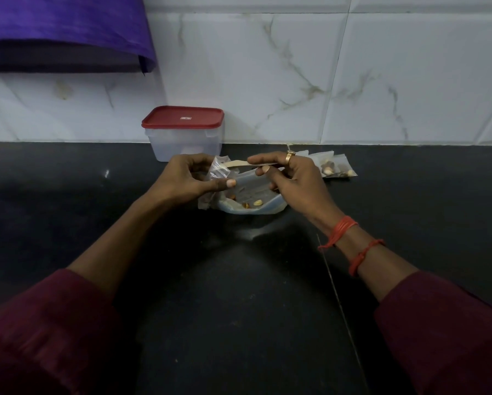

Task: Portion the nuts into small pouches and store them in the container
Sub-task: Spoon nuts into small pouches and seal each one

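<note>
A person in maroon sleeves (pixel 45 332) works at a black countertop (pixel 239 286), portioning nuts. The left hand (pixel 193 179) grips a small clear pouch (pixel 218 173), fingers and thumb curled round its crumpled plastic, and holds it just above the near-left end of a shallow pale tray (pixel 264 210). The right hand (pixel 291 178), with a ring (pixel 289 157) on one finger and orange threads (pixel 342 227) at the wrist, pinches a wooden spoon (pixel 239 165) between thumb and forefinger, the other fingers curled beneath. The spoon lies level, its pale end at the pouch's mouth; whether it carries anything cannot be told. A few loose nuts (pixel 257 202) lie in the tray under both hands. Filled pouches (pixel 335 166) lie in a small heap on the countertop just beyond the right hand, near the tiled wall (pixel 381 67). The container (pixel 183 143), translucent and closed by its red lid (pixel 183 117), stands against the wall behind the left hand. A purple cloth (pixel 62 29) hangs at upper left
</note>
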